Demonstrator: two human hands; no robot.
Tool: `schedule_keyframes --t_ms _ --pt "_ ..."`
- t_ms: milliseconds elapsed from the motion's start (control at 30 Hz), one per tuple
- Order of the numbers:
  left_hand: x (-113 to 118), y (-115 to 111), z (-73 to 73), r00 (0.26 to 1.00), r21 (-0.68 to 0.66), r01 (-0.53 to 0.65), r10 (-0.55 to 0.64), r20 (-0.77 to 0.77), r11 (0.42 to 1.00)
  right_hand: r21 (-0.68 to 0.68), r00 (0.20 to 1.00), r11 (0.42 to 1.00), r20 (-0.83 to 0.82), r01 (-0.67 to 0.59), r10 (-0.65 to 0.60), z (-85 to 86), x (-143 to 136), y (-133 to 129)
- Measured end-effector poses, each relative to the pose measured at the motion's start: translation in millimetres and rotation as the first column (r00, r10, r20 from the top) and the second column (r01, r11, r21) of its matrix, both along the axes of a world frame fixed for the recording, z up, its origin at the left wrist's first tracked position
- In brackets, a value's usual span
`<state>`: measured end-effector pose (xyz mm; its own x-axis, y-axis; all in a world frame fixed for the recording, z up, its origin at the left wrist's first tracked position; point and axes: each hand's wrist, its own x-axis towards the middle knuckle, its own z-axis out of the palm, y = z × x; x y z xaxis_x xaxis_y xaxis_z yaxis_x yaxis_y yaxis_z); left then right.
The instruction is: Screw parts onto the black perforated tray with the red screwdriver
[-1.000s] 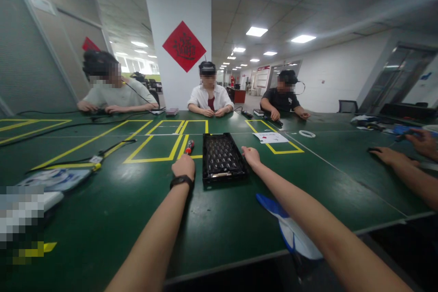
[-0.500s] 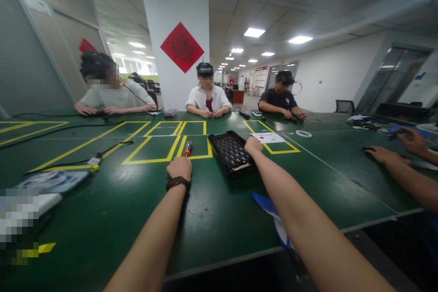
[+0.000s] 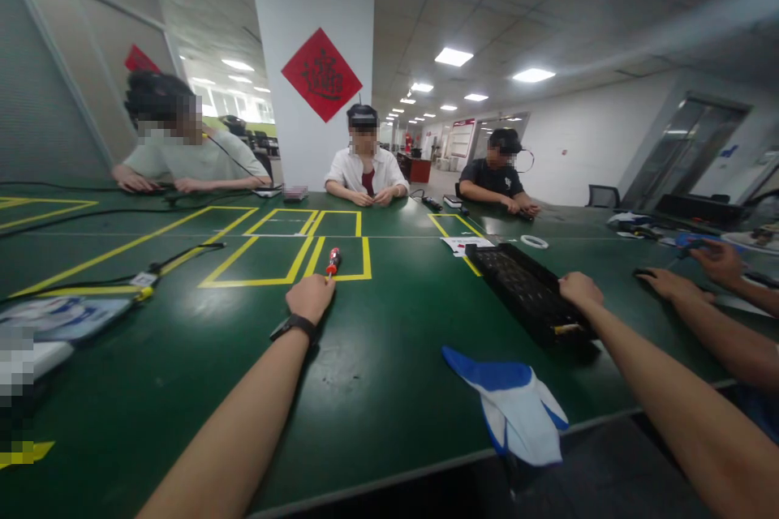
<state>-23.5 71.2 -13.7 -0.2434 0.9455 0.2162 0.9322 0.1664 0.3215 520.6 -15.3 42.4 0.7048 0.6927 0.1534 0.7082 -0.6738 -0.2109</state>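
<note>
My left hand [image 3: 310, 298] is closed, its fingers at the shaft end of a screwdriver [image 3: 333, 261]. The red handle with a clear part points away from me over a yellow taped outline. To the right, my right hand [image 3: 581, 292] grips the right edge of a black rectangular tray [image 3: 523, 288] with pockets inside. The tray tilts a little and its far end overlaps a white paper sheet [image 3: 458, 246]; something small and yellowish shows at its near end. My right fingertips are partly hidden behind the tray's rim.
A blue and white glove [image 3: 514, 401] hangs over the near table edge. A co-worker's hands [image 3: 675, 285] are at the right. A white ring [image 3: 534, 242] lies beyond the tray. Cables [image 3: 182, 259] and a plastic bag [image 3: 66, 320] are at the left. Several people sit around the table.
My right hand has carried the black tray to the right, from the middle over to the paper's near side, which uncovers the glove. My left hand keeps the screwdriver in about the same place.
</note>
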Motion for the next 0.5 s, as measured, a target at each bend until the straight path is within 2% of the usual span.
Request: schedule_keyframes --t_ms 100,200,400,500 --pt "-0.5 0.9 0.6 1.0 -0.005 -0.005 0.005 -0.002 1.0 -0.025 1.0 0.999 -0.01 0.024 -0.025 -15.7 30.8 1.9" --pt "-1.2 2.0 -0.2 1.0 -0.01 -0.002 0.002 -0.001 1.0 -0.028 1.0 1.0 -0.005 -0.012 0.012 -23.7 46.2 4.5" --pt "-0.9 3.4 -1.7 1.0 -0.013 -0.005 0.005 -0.014 1.0 -0.011 0.997 0.997 0.008 -0.071 0.071 -32.2 50.0 2.4" --pt "-1.4 3.1 -1.8 1.0 -0.023 0.004 -0.004 -0.024 1.0 -0.013 0.989 0.991 0.066 -0.133 0.134 -29.3 42.8 -2.1"
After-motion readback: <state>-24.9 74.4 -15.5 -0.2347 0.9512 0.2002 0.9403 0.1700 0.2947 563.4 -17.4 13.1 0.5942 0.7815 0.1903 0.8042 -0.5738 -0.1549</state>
